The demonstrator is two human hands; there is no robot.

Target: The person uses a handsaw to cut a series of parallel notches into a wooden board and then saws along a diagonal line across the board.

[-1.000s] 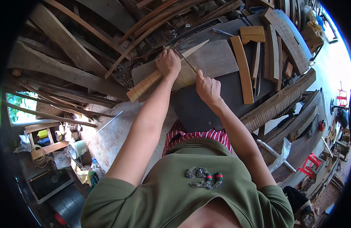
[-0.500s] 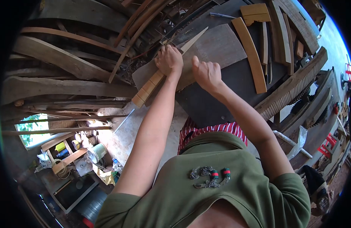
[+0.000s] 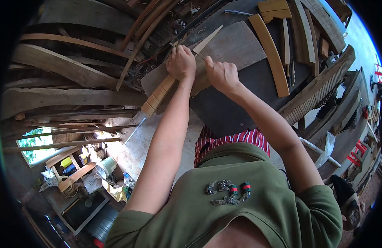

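Observation:
My left hand [image 3: 181, 62] is closed over a narrow strip of wood [image 3: 157, 96], pressing it on a wide flat board [image 3: 236, 45]. Several dark lines cross the strip's near end, and its pointed far end shows past my fingers. To the right, my right hand [image 3: 223, 76] is in a fist with the thumb on top, just over the board's near edge. A thin dark line runs between the two hands. What my right fist holds is hidden by its fingers. The board lies on a dark tabletop [image 3: 228, 107].
A curved plank [image 3: 271, 56] lies right of the board, with a notched wood block [image 3: 275, 11] beyond it. A long ridged beam [image 3: 319, 89] is farther right. Long planks [image 3: 67, 68] crowd the left side. A bucket [image 3: 105, 166] stands on the floor at lower left.
The whole view has shifted slightly, so things sit a little higher and to the left. Both hands keep nearly the same places over the board and strip.

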